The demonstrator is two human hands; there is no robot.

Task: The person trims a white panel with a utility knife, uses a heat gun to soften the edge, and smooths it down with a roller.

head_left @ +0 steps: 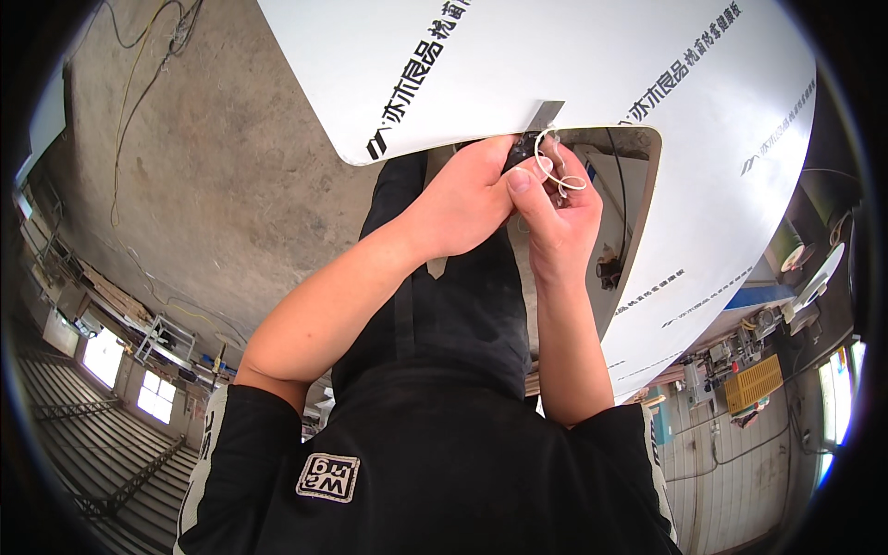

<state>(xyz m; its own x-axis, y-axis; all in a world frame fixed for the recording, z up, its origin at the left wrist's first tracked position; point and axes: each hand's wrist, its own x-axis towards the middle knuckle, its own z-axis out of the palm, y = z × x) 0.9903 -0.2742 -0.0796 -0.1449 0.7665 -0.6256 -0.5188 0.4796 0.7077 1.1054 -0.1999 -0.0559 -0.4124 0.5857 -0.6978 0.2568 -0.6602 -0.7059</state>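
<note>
Both hands meet at the edge of a large white panel (499, 65) printed with dark lettering. My left hand (467, 190) is closed around a small black object (524, 153), mostly hidden by the fingers. Close against it, my right hand (566, 215) is pinched, thumb bent toward the left fingers. A thin white curled strip (539, 155) loops in front of the right fingers; whether they grip it or the black object I cannot make out. Just beyond the fingertips, a flat grey strip (548, 115) lies over the panel edge.
The panel has a rounded cutout whose right edge (638, 217) runs beside my right forearm. A dark cable (622, 190) hangs inside the cutout. Loose wires (139, 65) lie on the concrete floor (240, 203) at left. A yellow crate (751, 384) stands at right.
</note>
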